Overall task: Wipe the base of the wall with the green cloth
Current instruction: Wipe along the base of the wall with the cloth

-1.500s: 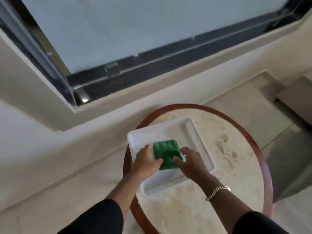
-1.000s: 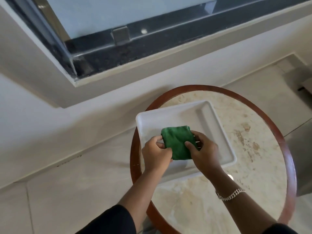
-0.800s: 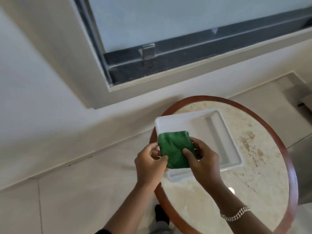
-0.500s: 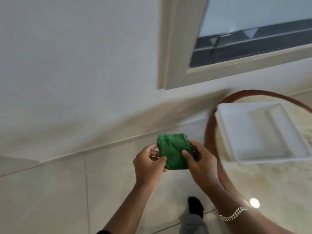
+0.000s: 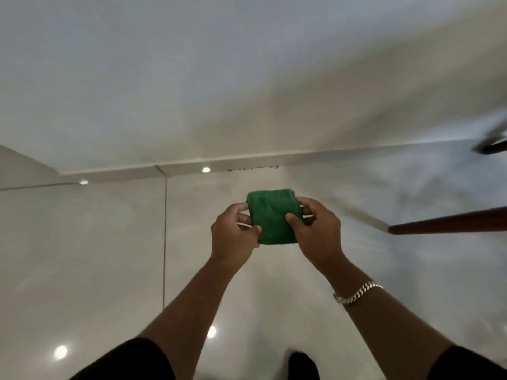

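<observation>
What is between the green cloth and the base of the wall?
In the head view, only bare glossy floor tile between green cloth and wall base.

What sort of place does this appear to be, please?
Probably an indoor room in a home or hotel: glossy floor tiles reflecting ceiling lights, a plain pale wall with a skirting strip, and a wooden table edge.

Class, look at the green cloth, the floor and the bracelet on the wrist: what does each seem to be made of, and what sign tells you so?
Green cloth: soft fabric, probably microfibre; matte, folded, dented under the thumbs.
Floor: polished tile, perhaps marble or porcelain; it mirrors ceiling lights and shows a thin joint line.
Bracelet: silver-coloured metal chain, by its shiny links.
</observation>
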### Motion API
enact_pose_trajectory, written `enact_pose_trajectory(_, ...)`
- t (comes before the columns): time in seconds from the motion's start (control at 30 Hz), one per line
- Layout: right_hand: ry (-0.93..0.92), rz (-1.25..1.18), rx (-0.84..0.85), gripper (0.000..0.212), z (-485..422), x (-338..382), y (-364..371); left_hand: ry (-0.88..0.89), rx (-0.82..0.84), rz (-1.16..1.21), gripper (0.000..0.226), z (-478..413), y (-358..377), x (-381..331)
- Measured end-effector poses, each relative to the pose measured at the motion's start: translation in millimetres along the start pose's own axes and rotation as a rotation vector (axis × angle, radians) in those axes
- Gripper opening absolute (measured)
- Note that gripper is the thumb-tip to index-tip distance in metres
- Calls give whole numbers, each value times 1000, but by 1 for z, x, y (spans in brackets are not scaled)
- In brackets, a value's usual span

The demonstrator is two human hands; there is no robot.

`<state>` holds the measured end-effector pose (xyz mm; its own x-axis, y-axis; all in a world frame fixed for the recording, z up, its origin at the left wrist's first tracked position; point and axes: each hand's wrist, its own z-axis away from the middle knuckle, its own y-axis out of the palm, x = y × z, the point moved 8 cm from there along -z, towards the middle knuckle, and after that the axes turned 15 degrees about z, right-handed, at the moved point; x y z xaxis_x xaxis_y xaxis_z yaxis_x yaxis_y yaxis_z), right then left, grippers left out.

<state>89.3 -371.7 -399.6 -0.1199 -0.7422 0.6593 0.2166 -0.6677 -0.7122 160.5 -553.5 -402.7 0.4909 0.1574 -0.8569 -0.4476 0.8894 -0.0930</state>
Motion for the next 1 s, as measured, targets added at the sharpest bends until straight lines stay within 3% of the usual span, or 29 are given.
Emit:
enact_pose_trajectory(0.2,-106,34,-50,32,-81,-40,100,31,7,15,51,-114,-5,86)
enact_pose_trajectory(0.33,-59,12,-97,33,-119,-55,141,162,28,-43,51,-159,-5,113)
enact_pose_trajectory(0.43,-154,242,-179,42,-119,-55,160,486,-47,-349,43,-167,-20,111)
enact_pose_trajectory(0.53,-520,621,-170,54,-105,-34,195,678,-80,-775,48,-179,-32,123)
enact_pose_trajectory(0.63,-643,710,-122,54,-106,-28,223,573,-19,-1044,67,-202,-40,149)
enact_pose_trajectory(0.8,-702,775,-187,48,-126,-36,219,526,-74,-1107,80,-220,-49,149)
enact_pose_trajectory(1.0,-423,800,-238,46,-166,-64,177,518,-11,-1134,83,-224,-64,145)
